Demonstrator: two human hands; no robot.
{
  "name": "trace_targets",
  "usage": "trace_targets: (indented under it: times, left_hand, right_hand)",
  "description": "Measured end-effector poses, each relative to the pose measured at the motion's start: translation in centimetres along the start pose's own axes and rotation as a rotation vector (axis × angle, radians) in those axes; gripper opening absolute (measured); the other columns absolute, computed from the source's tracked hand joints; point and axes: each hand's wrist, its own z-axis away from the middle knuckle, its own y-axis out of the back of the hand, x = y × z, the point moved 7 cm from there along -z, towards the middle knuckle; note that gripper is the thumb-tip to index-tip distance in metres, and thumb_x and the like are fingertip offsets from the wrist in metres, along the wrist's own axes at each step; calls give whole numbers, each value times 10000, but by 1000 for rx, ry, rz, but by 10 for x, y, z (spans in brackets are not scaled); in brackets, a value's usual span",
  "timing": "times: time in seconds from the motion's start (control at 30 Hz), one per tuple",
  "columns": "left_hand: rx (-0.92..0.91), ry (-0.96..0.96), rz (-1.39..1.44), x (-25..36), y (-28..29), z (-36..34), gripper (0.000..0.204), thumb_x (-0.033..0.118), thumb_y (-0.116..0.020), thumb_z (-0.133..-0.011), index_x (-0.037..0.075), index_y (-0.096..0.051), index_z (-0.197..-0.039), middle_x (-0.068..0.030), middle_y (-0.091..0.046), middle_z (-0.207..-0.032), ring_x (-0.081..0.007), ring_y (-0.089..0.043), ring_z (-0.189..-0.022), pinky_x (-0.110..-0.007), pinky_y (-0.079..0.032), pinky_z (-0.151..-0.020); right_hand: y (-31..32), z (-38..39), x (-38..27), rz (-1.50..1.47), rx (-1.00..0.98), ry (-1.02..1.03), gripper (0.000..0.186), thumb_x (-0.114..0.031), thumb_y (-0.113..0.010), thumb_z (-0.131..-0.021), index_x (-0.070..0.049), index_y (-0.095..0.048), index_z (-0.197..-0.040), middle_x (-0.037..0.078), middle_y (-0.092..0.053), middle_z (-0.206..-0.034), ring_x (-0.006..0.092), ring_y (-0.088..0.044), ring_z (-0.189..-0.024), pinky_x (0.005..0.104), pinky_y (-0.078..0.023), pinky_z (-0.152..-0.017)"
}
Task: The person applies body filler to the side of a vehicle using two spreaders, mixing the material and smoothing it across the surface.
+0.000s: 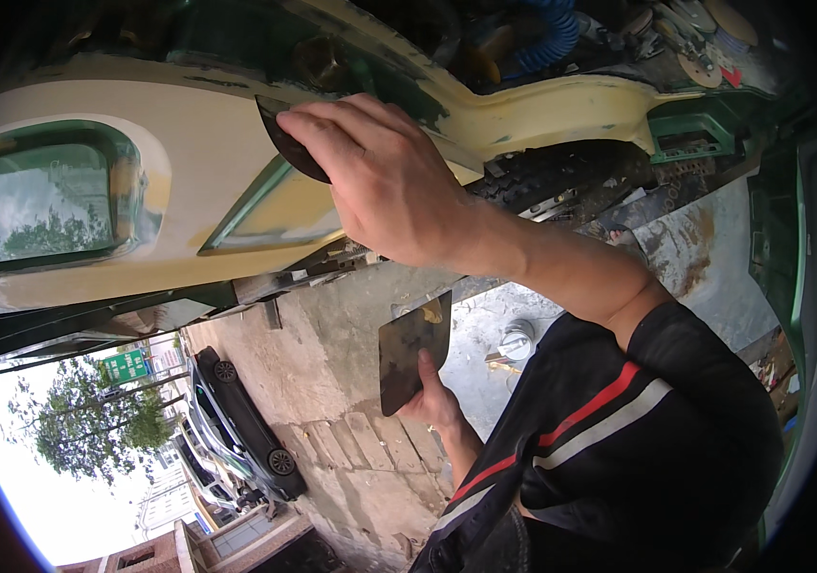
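My right hand (385, 181) is raised with its fingers closed on a dark, thin filler spreader (283, 146). The spreader's edge lies at the cream and beige vehicle body panel (208, 124); whether it touches is hard to tell. Lower down, my left hand (435, 403) grips a dark, flat mixing board (407, 349), thumb on its face and its other fingers mostly hidden. A dab of yellowish putty (431, 312) sits near one corner of the board. Beside my right hand, a green-edged triangular recess (260, 210) is set in the panel, and a green-framed window (45, 196) lies further left.
A black tyre (571, 177) shows beneath the yellowish wheel arch (561, 119). A round tin (516, 339) stands on the pale floor. A blue coiled hose (550, 38) and assorted tools (700, 38) are at the top. A dark parked car (236, 420) is outside, lower left.
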Motion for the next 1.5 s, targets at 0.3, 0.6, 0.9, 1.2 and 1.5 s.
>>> trace_targets:
  times: [0.3, 0.6, 0.9, 1.2, 1.5]
  left_hand:
    - [7, -55, 21, -6, 29, -9, 473, -131, -709, -843, -77, -552, -1285, -174, -642, -1249, -252, -636, -1098, -403, -498, -1015]
    - [-26, -10, -1, -13, 34, -11, 493, -117, -734, -832, -64, -551, -1286, -167, -634, -1263, -250, -628, -1105, -403, -488, -1022]
    - [-15, 0, 4, -13, 33, -13, 478, -108, -722, -848, -68, -548, -1291, -170, -631, -1269, -250, -628, -1105, -404, -494, -1015]
    - [-31, 13, 22, -16, 34, -13, 494, -118, -707, -853, -72, -531, -1312, -179, -610, -1301, -259, -618, -1131, -419, -489, -1031]
    - [-58, -20, 75, -9, 26, -18, 530, -147, -685, -839, -67, -529, -1338, -180, -593, -1336, -271, -603, -1168, -436, -482, -1050]
  right_hand:
    - [3, 25, -26, 9, 12, -2, 337, -54, -612, -842, 37, -624, -1166, 137, -666, -1112, 272, -624, -980, 407, -457, -851]
    - [11, -4, 18, -84, 92, 11, 337, 70, -579, -766, 41, -660, -1092, 179, -702, -953, 358, -664, -912, 452, -511, -810]
    - [10, -12, 26, -83, 62, -27, 321, 76, -595, -761, 24, -676, -1067, 176, -713, -901, 369, -683, -852, 464, -538, -770]
    - [-3, 1, 16, -53, 41, -54, 361, 61, -623, -742, -22, -647, -1093, 105, -701, -1000, 300, -647, -936, 428, -472, -777]
    - [-3, 28, -33, -27, -6, -8, 326, 4, -629, -815, -56, -617, -1135, 57, -675, -1086, 218, -642, -983, 384, -399, -848]
